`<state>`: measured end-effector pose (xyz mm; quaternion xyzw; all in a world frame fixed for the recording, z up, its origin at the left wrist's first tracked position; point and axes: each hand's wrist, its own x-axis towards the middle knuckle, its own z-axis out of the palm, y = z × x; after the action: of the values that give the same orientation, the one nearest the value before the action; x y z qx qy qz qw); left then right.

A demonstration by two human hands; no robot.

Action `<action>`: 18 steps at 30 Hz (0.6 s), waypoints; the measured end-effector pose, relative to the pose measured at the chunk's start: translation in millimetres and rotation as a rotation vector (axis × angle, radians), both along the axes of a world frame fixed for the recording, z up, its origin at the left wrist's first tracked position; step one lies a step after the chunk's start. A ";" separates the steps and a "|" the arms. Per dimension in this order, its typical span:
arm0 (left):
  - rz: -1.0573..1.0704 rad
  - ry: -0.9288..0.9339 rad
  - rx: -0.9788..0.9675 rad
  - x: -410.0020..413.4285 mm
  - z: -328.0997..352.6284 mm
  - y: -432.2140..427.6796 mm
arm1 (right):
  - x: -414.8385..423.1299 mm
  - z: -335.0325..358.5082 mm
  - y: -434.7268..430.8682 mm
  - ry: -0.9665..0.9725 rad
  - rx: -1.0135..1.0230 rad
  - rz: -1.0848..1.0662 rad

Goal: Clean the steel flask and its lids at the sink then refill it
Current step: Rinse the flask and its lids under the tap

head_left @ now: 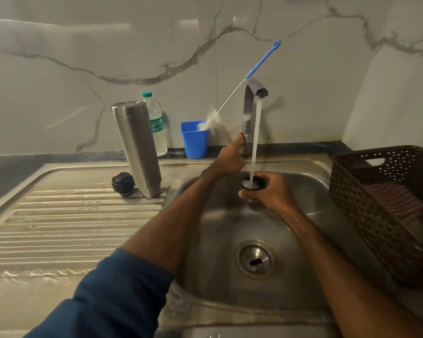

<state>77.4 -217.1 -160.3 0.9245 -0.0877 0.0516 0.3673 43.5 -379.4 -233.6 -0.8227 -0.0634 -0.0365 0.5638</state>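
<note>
One flask (137, 145), one stopper (123, 183), one lid (259, 184), one tap (247, 111)

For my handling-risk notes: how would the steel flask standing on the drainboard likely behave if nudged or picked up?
The steel flask is tall and narrow and stands on the ribbed drainboard, so a sideways nudge would probably tip it. Its smooth metal wall is likely slippery when wet.
</note>
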 end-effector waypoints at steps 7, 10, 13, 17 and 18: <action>-0.015 -0.022 0.006 -11.3 2.9 -0.9 | -4.1 6.0 -1.9 -0.026 -0.006 -0.040; 0.051 -0.035 -0.046 -22.9 -11.6 2.9 | -6.0 12.0 -2.7 -0.077 -0.002 -0.056; 0.112 -0.025 -0.044 -28.6 -23.8 9.6 | -8.8 10.4 -2.0 -0.037 -0.026 -0.025; 0.101 -0.095 -0.011 -12.2 -14.8 13.1 | -7.8 9.8 -1.2 -0.023 0.003 -0.050; 0.098 -0.097 -0.004 -7.9 -11.8 12.6 | -7.5 9.9 -1.0 -0.018 0.006 -0.048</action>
<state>69.4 -204.5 -172.1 0.9233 -0.0600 0.1142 0.3617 36.0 -380.5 -223.7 -0.8219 -0.0486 -0.0574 0.5646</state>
